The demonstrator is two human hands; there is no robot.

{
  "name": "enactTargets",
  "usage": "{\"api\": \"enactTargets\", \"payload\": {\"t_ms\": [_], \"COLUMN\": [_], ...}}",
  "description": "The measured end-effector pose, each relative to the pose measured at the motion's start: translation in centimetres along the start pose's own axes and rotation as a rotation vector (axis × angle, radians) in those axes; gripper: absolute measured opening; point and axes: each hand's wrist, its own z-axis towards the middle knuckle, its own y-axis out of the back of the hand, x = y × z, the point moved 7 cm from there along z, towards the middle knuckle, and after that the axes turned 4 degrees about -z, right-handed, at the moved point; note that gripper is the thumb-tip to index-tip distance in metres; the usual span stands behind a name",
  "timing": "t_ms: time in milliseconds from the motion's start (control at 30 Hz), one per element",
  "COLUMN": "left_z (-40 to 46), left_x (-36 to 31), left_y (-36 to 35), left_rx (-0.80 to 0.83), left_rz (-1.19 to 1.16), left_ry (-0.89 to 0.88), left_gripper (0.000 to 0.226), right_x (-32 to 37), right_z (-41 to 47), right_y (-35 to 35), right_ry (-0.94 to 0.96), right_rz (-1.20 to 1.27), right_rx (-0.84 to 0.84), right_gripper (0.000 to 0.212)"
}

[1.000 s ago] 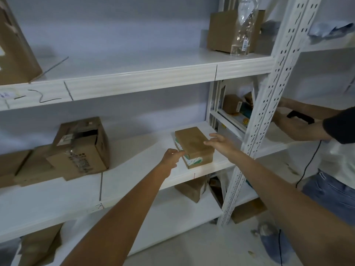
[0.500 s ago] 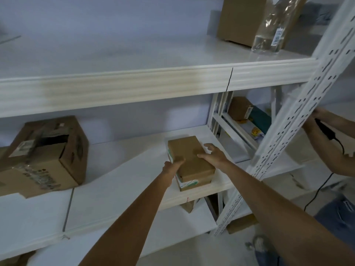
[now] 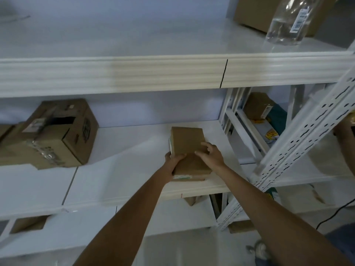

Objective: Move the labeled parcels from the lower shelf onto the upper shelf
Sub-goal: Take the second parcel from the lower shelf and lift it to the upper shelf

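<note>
A small flat brown parcel [image 3: 187, 143] with a white and green label on its side lies near the front edge of the lower shelf [image 3: 123, 181]. My left hand [image 3: 172, 160] grips its near left corner, thumb on top. My right hand [image 3: 210, 155] rests on its top right side with fingers spread over the lid. The upper shelf [image 3: 134, 73] runs across the view above, its white surface bare in the middle. A bigger taped brown box [image 3: 57, 135] with a label stands on the lower shelf at the left.
A brown box [image 3: 255, 12] and a clear plastic bag [image 3: 288, 22] sit on the upper shelf at the right. A white perforated upright [image 3: 307, 131] rises right of the parcel. Another person's hand [image 3: 343, 127] shows at the right edge. More boxes sit on the shelves below.
Both my hands have closed in on the small parcel: the left went from beside its corner to gripping it, the right slid onto its top. The view moved closer and upward.
</note>
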Motion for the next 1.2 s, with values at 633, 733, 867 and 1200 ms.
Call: {"api": "enactTargets", "payload": {"t_ms": [633, 733, 867, 1200], "left_z": [-13.5, -14.4, -15.7, -21.1], "left_x": [-6.7, -6.6, -5.6, -7.4], "left_y": [-2.5, -4.0, -6.1, -4.3], "left_rx": [-0.950, -0.927, -0.892, -0.777], "left_rz": [1.658, 1.868, 2.075, 1.723], "left_ry": [-0.766, -0.866, -1.017, -1.177], "left_gripper": [0.087, 0.090, 0.077, 0.076], "right_x": [9.0, 10.6, 10.7, 10.3], "right_z": [-6.0, -7.3, -8.2, -8.3], "right_y": [-0.5, -1.2, -2.3, -2.6], "right_ry": [-0.186, -0.293, -0.442, -0.354], "right_rz": [0.389, 0.513, 0.666, 0.644], "right_rx": [0.315, 0.362, 0.317, 0.256], "right_gripper": [0.078, 0.090, 0.092, 0.085]}}
